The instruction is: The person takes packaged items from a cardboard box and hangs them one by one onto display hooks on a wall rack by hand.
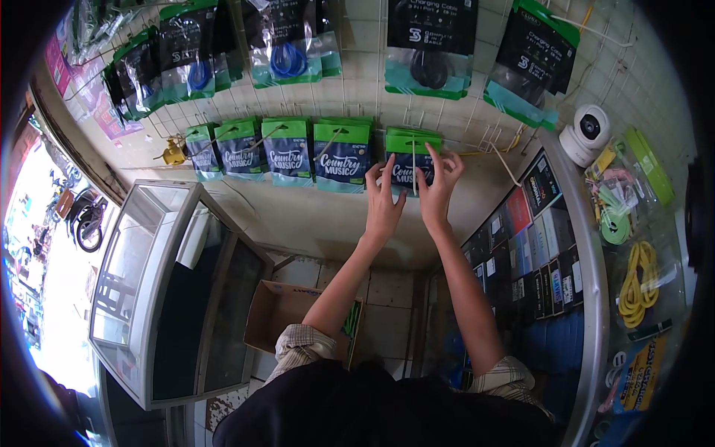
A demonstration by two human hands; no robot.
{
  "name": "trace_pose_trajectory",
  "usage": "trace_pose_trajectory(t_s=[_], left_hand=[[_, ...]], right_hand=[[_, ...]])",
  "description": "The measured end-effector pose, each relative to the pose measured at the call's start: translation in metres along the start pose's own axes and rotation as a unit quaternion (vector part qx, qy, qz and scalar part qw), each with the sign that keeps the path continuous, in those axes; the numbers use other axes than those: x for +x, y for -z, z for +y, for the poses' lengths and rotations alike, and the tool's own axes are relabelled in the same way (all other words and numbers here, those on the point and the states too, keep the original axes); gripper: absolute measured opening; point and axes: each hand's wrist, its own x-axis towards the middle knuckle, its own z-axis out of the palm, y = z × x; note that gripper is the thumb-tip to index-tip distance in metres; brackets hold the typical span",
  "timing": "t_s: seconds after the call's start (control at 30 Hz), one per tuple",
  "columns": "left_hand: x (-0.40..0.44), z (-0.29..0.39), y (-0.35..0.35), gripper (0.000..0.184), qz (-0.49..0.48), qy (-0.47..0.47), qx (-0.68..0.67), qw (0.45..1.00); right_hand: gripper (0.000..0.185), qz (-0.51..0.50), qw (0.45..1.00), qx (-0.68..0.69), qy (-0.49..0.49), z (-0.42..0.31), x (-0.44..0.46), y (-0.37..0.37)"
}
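A green-and-navy packet printed "Country Music" (402, 141) hangs on a wire hook on the wall rack, straight ahead of me. My left hand (382, 205) is at its lower left edge, with curled fingers gripping that side. On the packet's right side, my right hand (439, 182) has its thumb on the front and its fingers bent around the edge near the hook. Parts of the printed front are hidden behind my fingers. Close by on the left hangs a matching row of packets (343, 155).
Charging cable packs (430, 45) hang above. An open cardboard box (279, 305) with green items stands on the floor below. At left is a glass cabinet (149, 298); at right a glass counter (596, 298) carries a white camera (586, 134) and a yellow cable (638, 287).
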Motion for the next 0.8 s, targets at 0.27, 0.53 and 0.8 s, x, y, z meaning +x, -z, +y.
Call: trace_pose_trajectory(t_s=[0.27, 0.53, 0.8], left_hand=[[-0.047, -0.012, 0.038, 0.063, -0.036, 0.019, -0.042, 0.998], [-0.161, -0.075, 0.126, 0.037, -0.105, 0.136, -0.023, 0.985], [-0.283, -0.165, 0.167, 0.051, -0.277, 0.259, -0.032, 0.925]], right_hand=[[0.055, 0.023, 0.995, -0.094, -0.029, -0.019, -0.07, 0.004], [0.041, -0.187, 0.965, -0.025, -0.183, -0.06, -0.234, -0.027], [0.035, -0.344, 0.902, -0.162, -0.207, -0.086, -0.355, -0.065]])
